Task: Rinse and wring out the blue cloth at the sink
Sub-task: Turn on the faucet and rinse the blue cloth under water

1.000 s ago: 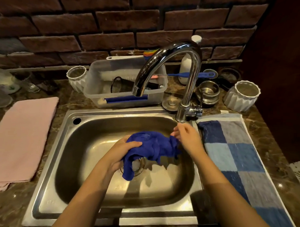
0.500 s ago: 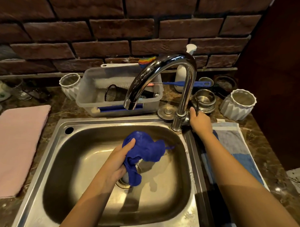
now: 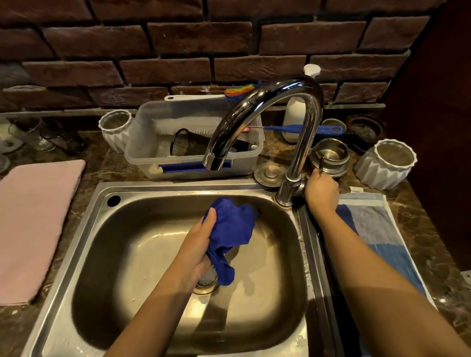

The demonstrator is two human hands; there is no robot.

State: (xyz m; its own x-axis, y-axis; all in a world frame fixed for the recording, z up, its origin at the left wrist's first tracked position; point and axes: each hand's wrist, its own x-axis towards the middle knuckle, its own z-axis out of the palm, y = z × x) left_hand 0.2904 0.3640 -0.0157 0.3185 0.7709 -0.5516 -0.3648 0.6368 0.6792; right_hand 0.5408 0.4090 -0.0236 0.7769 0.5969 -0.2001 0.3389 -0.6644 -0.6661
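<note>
My left hand [image 3: 197, 246] grips the bunched cloth [image 3: 232, 226] just above the drain [image 3: 206, 286], with the sink [image 3: 148, 196] walls well apart on every side. Beyond it, at the far rim, my right hand [image 3: 320, 192] curls round the tap [image 3: 272, 99] lever [image 3: 322, 165].

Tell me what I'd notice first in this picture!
The bright blue cloth, bunched in the left hand over the steel sink. Above it curves a big shiny tap, and the right hand grips its handle beside the sink.
</note>
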